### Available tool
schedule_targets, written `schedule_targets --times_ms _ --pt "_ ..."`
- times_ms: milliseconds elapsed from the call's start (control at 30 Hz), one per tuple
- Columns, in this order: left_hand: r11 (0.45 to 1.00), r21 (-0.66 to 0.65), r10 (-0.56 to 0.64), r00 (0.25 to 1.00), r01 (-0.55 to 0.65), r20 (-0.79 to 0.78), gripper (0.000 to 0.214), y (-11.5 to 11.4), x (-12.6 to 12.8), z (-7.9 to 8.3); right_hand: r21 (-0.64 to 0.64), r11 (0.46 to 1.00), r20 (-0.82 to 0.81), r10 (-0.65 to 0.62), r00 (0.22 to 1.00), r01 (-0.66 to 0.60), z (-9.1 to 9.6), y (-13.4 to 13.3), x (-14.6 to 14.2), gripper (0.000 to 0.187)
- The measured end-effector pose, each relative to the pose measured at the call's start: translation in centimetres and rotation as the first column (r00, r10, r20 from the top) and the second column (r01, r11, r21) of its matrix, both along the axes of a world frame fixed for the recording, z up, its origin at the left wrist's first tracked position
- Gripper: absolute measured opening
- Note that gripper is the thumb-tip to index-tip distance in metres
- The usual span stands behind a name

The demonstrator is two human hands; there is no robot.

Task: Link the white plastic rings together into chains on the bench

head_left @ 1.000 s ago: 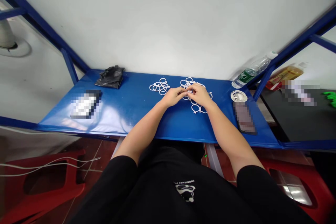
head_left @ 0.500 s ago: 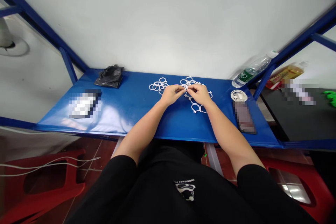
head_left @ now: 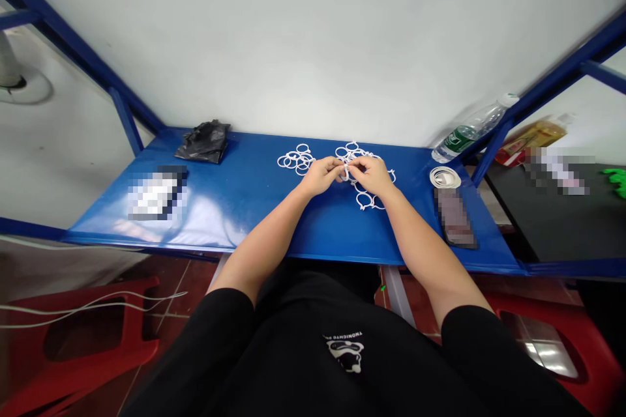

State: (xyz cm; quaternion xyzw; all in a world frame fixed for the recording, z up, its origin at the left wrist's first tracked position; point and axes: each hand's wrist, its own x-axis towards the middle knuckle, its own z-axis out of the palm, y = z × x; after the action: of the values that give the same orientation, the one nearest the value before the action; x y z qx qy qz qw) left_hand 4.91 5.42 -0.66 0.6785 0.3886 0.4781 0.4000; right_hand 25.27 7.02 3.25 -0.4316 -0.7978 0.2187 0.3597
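Both my hands meet over the blue table (head_left: pixel 259 208), fingertips pinching one small white ring (head_left: pixel 346 173) between them. My left hand (head_left: pixel 321 174) is closed on its left side. From the right, my right hand (head_left: pixel 370 173) grips the same ring with thumb and fingers; part of the ring is hidden by the fingers. Around and under my right hand lies a spread of white plastic rings (head_left: pixel 364 201) with small clasp-like ends. Left of my left hand rests a smaller cluster of similar white rings (head_left: pixel 297 159).
A crumpled black plastic bag (head_left: pixel 204 141) and a blurred-out item (head_left: pixel 157 193) lie on the left. To the right are a clear water bottle (head_left: pixel 472 130), a white coil (head_left: pixel 445 178) and a phone-like blurred object (head_left: pixel 456 218). Red plastic stools (head_left: pixel 132 332) stand below.
The white ring between my fingertips has turned and now shows its curve below them. My hands have hardly moved, and the ring piles look the same.
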Motion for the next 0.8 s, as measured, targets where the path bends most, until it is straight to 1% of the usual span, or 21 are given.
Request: schedule_targets --times_ms 133,267,500,600,700,800 --pt "1.0 0.003 0.016 1.0 -0.016 -0.016 0.029 -0.02 -0.09 0.23 -0.063 0.998 -0.027 0.026 0.999 -0.028 -0.08 0.02 -0.01 0.018" --pt "1.0 0.001 -0.004 1.0 0.004 -0.023 0.028 0.02 -0.18 0.33 -0.098 0.994 -0.064 0.042 0.997 -0.048 -0.25 0.05 -0.05 0.018" --pt "0.999 -0.005 -0.033 0.997 0.033 -0.068 0.024 0.14 -0.63 0.37 -0.089 0.993 -0.059 0.073 0.996 -0.078 -0.74 0.31 -0.1 0.015" --pt "0.999 -0.005 -0.043 0.997 0.043 -0.063 0.024 0.18 -0.55 0.27 -0.091 0.993 -0.051 0.074 0.996 -0.079 -0.73 0.25 -0.21 0.016" --pt "1.0 0.006 0.004 0.999 -0.004 -0.045 0.027 0.2 -0.27 0.15 -0.066 0.995 -0.054 0.065 0.996 -0.068 -0.55 0.19 -0.25 0.017" --pt "0.99 0.052 0.134 0.988 -0.13 -0.08 0.029 0.21 -0.59 0.42 0.022 0.999 0.035 0.033 0.999 -0.034 -0.35 0.51 0.11 0.018"
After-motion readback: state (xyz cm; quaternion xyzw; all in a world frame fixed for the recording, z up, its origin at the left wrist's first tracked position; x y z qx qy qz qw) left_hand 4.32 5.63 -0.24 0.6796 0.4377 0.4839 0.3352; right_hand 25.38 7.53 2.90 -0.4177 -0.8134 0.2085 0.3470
